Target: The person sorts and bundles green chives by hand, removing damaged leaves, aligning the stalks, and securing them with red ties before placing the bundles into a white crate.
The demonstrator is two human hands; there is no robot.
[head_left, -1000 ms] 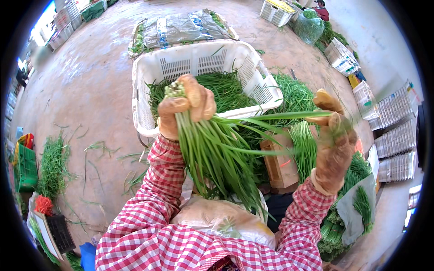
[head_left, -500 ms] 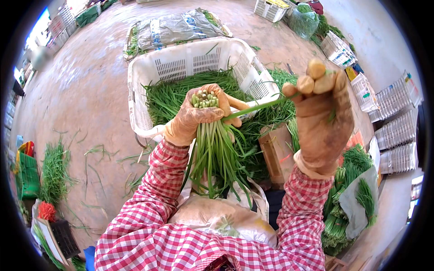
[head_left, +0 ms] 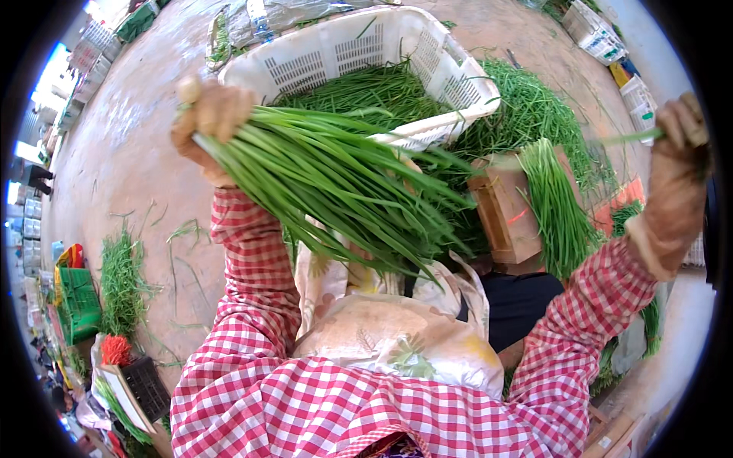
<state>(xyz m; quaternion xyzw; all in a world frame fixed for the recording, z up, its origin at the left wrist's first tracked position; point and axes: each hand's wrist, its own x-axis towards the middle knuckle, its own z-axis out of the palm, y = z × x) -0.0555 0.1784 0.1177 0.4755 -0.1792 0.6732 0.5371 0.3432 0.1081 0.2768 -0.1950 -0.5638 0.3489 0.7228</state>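
Observation:
My left hand [head_left: 210, 126], gloved, is closed round the pale stem ends of a thick bunch of chives [head_left: 328, 179]. The green leaves fan out to the right, across the front of a white plastic crate [head_left: 305, 72]. Far out to the right, my gloved right hand [head_left: 678, 149] has its fingers pinched on a thin green chive leaf [head_left: 630, 139] that sticks out leftward. Loose chives [head_left: 374, 95] lie inside the crate. Between my hands stands a brown box [head_left: 500, 210], with a smaller bunch of chives [head_left: 556, 206] draped over it.
A heap of loose chives [head_left: 527, 107] lies right of the crate. On the floor to the left are more chives [head_left: 122, 286], a green crate [head_left: 79, 305] and a red bundle of ties [head_left: 116, 350]. A white crate [head_left: 592, 32] stands at the far right wall.
My left hand has swung left, and the bunch has gone from hanging down to stretching rightward. My right hand has pulled away to the right with a leaf. The view has shifted.

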